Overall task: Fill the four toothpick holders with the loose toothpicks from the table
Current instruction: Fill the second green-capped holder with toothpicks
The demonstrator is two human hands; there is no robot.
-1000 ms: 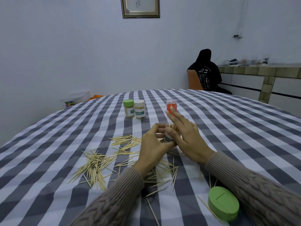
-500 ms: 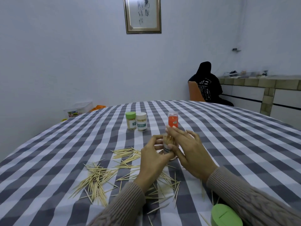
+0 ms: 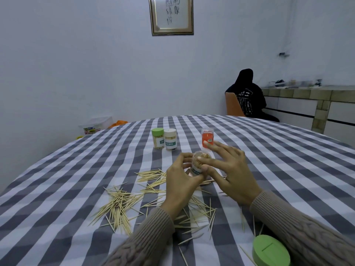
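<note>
My left hand (image 3: 182, 180) grips a clear toothpick holder (image 3: 198, 164), tilted toward me, its open top packed with toothpicks. My right hand (image 3: 228, 169) lies against the holder's right side, thumb at its lower part, a finger across its mouth and the other fingers spread. Loose toothpicks (image 3: 123, 204) lie scattered on the checked tablecloth (image 3: 57, 189) below and left of my hands. Farther back stand a green-lidded holder (image 3: 158, 138), a white-lidded holder (image 3: 170, 139) and an orange holder (image 3: 207, 137).
A green lid (image 3: 270, 250) lies at the near right beside my right sleeve. Beyond the table a person in black (image 3: 247, 96) sits on an orange chair facing away. A plastic box (image 3: 96, 124) sits on the floor at the far left.
The view tilted up, so hands and table sit lower in the frame. The held holder has tipped toward me, showing its filled mouth. My right fingers have spread over its top.
</note>
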